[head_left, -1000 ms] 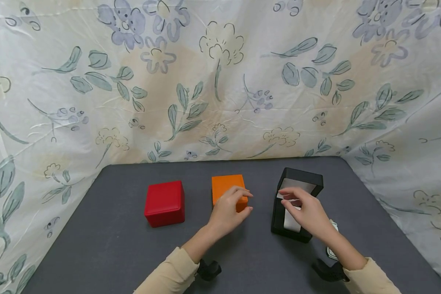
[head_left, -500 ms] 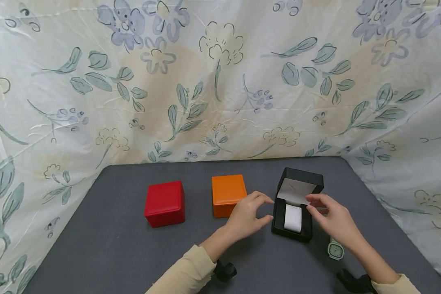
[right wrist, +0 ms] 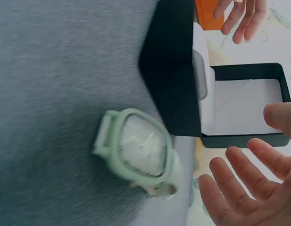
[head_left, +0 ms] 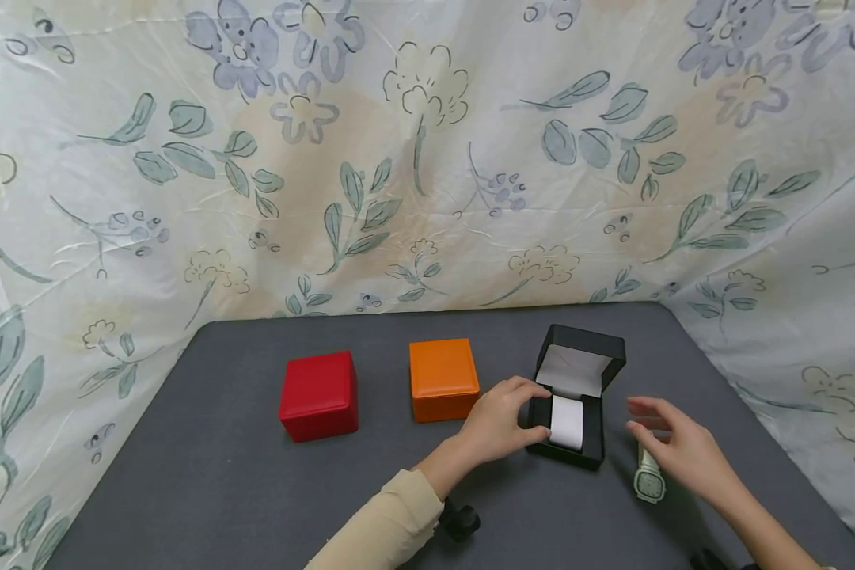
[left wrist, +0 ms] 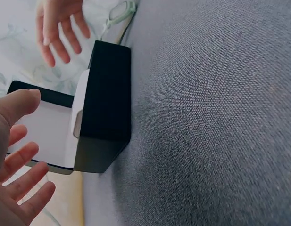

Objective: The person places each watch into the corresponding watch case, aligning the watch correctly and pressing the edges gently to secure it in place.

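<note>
A black watch box [head_left: 591, 427] stands with its lid [head_left: 590, 339] raised, showing a pale lining. Inside its base sits a white cushion [head_left: 567, 422]. My left hand [head_left: 502, 419] is over the box's left side, thumb and fingers spread apart with nothing between them. To the right of the box, my right hand [head_left: 684, 447] hovers with relaxed fingers above a pale green wristwatch [head_left: 649, 483] lying on the table. In the right wrist view the watch [right wrist: 143, 146] shows its square face, and that hand's fingers [right wrist: 244, 183] hold nothing.
An orange box [head_left: 443, 378] stands closed left of the black one, and a closed red box [head_left: 319, 396] is farther left. All rest on a dark grey table [head_left: 221, 475]. A flowered cloth [head_left: 427, 158] hangs behind it.
My left hand has moved right, from in front of the orange box to the black box. The right hand has drawn back rightward from the box to over the wristwatch, which now shows.
</note>
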Demonstrator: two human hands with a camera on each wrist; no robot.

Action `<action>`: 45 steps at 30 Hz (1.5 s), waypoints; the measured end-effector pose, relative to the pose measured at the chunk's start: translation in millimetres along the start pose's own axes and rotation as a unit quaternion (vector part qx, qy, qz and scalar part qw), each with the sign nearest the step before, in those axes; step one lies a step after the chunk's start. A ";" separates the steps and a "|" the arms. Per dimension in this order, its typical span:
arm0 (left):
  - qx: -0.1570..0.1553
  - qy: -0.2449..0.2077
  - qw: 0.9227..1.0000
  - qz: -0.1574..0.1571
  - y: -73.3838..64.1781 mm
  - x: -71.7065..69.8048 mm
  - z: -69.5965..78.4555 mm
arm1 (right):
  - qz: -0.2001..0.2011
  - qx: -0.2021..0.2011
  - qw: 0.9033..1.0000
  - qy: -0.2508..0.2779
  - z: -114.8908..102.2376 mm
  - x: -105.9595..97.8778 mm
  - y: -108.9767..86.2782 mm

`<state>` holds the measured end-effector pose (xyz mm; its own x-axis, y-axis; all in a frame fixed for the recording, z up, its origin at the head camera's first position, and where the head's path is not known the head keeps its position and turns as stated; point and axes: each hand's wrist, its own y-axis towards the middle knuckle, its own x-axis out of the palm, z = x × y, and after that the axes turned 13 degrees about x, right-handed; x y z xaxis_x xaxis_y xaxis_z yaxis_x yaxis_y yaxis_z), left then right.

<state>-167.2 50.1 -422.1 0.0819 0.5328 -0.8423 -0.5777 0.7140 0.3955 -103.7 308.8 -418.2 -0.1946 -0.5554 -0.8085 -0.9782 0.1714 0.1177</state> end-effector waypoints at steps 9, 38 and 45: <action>-0.008 0.021 0.999 -0.033 12.1 7.0 -3.3 | -0.050 0.061 0.997 -0.008 16.6 -0.3 -11.8; 0.021 0.084 0.989 -0.116 35.1 27.4 -1.4 | -0.059 0.140 0.986 -0.072 47.1 3.9 -33.0; 0.018 0.094 0.988 -0.122 37.7 29.8 -2.8 | -0.096 0.161 0.980 -0.068 45.8 5.0 -35.2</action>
<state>-188.8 91.6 -433.3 0.0605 0.2516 -0.9660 -0.5305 0.8279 0.1824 -66.8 337.2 -452.8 0.0246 -0.4927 -0.8698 -0.9174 0.3346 -0.2155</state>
